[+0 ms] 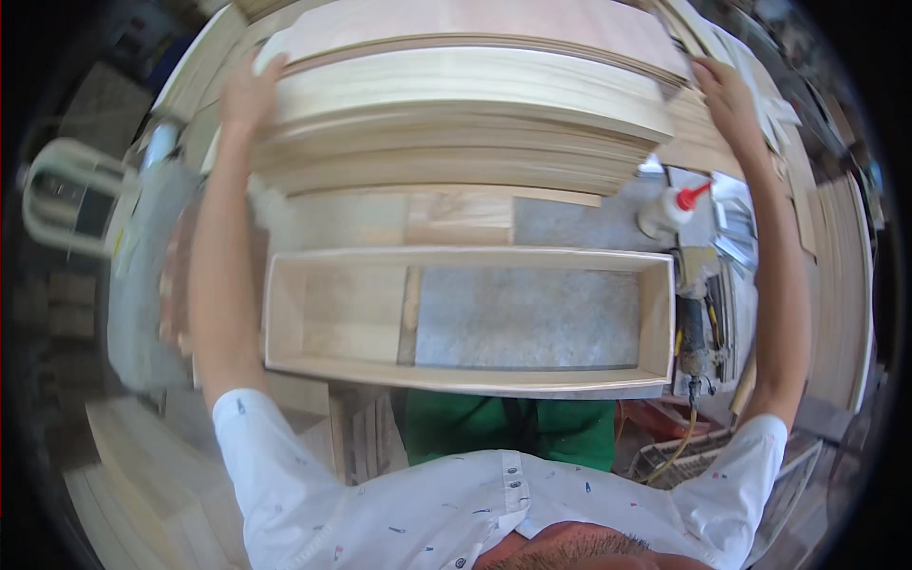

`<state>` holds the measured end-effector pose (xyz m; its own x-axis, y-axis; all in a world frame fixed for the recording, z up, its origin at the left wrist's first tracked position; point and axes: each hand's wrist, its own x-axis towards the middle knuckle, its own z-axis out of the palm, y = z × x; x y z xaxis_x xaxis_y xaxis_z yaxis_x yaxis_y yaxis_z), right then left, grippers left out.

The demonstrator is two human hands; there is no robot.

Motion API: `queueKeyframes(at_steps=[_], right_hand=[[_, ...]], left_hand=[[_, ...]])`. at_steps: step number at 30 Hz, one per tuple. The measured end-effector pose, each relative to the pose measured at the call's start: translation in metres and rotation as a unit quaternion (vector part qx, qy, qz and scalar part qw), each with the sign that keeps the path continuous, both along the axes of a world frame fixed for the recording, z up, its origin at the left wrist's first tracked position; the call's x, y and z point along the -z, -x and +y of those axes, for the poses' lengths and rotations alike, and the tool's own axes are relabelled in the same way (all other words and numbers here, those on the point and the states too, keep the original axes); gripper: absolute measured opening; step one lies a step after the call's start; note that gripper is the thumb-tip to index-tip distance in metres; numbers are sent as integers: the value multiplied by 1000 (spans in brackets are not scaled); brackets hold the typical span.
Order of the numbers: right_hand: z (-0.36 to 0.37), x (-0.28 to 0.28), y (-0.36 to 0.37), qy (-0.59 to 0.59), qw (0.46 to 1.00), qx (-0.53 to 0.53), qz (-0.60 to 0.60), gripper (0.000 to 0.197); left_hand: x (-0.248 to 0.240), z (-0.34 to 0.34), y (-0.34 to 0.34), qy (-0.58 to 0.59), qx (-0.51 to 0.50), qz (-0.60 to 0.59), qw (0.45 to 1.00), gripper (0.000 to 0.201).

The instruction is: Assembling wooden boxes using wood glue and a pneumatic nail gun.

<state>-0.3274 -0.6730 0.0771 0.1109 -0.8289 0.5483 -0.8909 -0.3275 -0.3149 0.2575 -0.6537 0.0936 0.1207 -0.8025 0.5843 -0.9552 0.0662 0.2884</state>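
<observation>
Left hand: the left hand (251,99), blurred, is at the left end of a pale plywood panel (475,23).
Right hand: the right hand (729,97) is at its right end.
Grip: cannot tell whether either has closed on it.
Panel: beyond the stacked boards (456,114).
Worktop: an open rectangular wooden frame (656,323) lies nearest the torso.
Right side: a red-nozzled white glue bottle (665,215) stands beyond a pneumatic tool (695,328).
</observation>
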Motion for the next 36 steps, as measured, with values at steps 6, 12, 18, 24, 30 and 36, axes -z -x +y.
queueKeyframes(at_steps=[6,12,18,24,30,36], right_hand=[[-47,24,-27,-42,997,53,31,31],[2,-28,-57,-158,974,127,-97,24],[-19,-21,-13,-178,908,-64,-375,18],[12,-32,-67,-147,845,-143,-493,14],[39,-45,-119,-155,932,-33,-327,14],[28,-20,-128,-130,989,23,-60,37]], left_hand=[[16,-72,-72,-181,-1,95,979,61],[15,-85,-73,-143,-18,28,989,68],[35,-94,-93,-122,8,159,980,66],[12,-60,-44,-25,158,339,927,56],[25,-38,-105,-144,-29,103,984,64],[10,-37,-83,-143,-36,116,982,76]])
